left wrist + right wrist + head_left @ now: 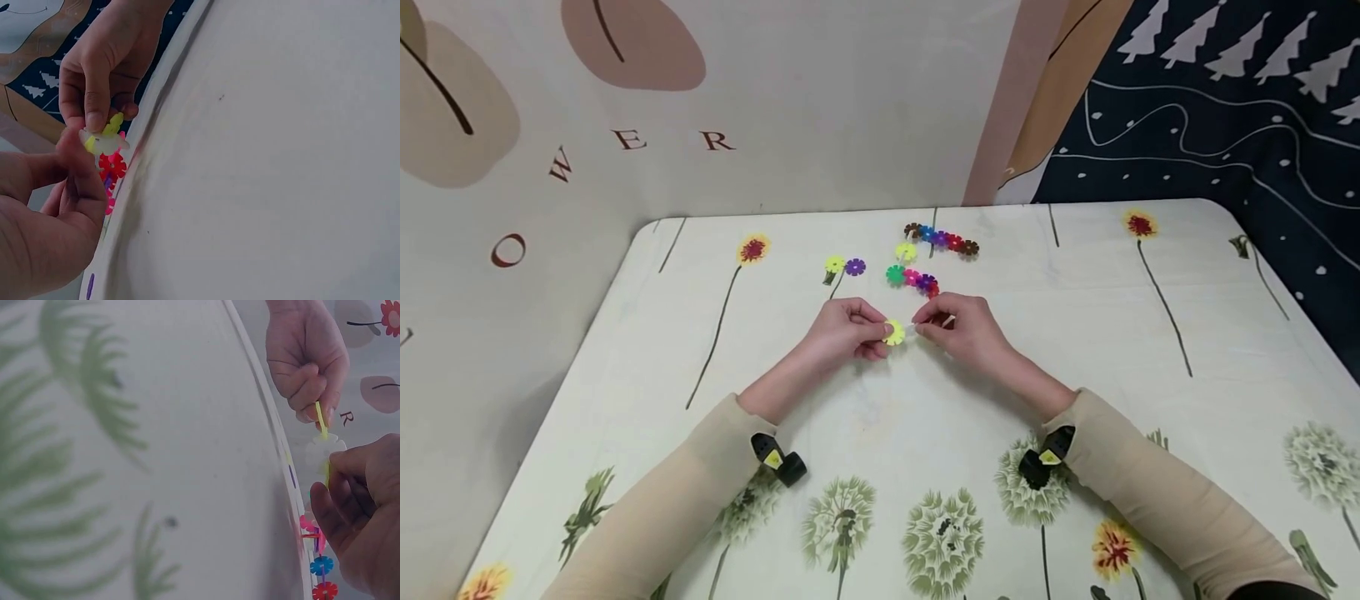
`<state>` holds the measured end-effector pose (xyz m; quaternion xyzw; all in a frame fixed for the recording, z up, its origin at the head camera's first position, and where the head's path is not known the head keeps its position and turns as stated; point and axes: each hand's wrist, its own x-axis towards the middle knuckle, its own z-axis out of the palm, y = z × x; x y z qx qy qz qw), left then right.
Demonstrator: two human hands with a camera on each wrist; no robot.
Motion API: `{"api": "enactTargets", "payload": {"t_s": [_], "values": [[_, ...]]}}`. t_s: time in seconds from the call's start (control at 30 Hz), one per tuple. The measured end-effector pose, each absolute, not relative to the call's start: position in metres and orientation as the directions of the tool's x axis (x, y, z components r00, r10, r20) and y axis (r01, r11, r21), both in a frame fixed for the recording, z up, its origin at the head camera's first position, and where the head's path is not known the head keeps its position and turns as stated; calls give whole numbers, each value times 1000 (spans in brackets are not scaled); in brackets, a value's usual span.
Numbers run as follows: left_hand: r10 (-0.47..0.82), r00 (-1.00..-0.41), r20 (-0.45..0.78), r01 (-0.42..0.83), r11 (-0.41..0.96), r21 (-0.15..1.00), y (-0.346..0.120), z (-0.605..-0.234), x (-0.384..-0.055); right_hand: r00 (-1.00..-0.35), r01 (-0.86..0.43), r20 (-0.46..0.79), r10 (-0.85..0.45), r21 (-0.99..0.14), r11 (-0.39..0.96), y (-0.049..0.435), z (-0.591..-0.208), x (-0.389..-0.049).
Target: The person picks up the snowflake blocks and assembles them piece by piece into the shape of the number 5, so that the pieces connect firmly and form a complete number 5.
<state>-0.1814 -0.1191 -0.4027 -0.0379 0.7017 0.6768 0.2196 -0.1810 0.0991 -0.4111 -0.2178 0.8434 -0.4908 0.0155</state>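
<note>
My left hand (850,329) pinches a yellow notched snowflake disc (895,334) between thumb and fingers. Facing it over the middle of the table, my right hand (962,331) pinches a whitish translucent snowflake disc (320,450) at its edge. The right wrist view shows the left hand's yellow disc edge-on, meeting the rim of the white one. A second yellow piece (327,471) shows at the white disc's other side, by the right fingertips, which partly cover it.
Beyond the hands lies a chain of joined coloured discs (953,240), with a yellow disc (906,251) and another multicoloured row (912,277) nearer. A yellow disc (835,264) and a purple disc (855,267) lie left of these. Flower-printed cloth covers the table (880,417).
</note>
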Motion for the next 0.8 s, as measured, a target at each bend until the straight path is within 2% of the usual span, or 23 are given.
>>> {"api": "enactTargets", "payload": {"t_s": [0.1, 0.47, 0.63, 0.8], "values": [[229, -903, -363, -348, 105, 932, -119, -403, -181, -884, -409, 239, -402, -812, 416, 98, -411, -180], [215, -877, -430, -439, 9, 899, -115, -400, -177, -801, -570, 394, -450, -731, 375, 98, -414, -180], [245, -876, -417, -428, 6, 904, -116, -401, -175, -762, -617, 429, -484, -708, 344, 99, -415, -182], [273, -866, -418, -419, 59, 906, -119, -401, -175, -731, -646, 439, -523, -693, 321, 101, -416, -185]]}}
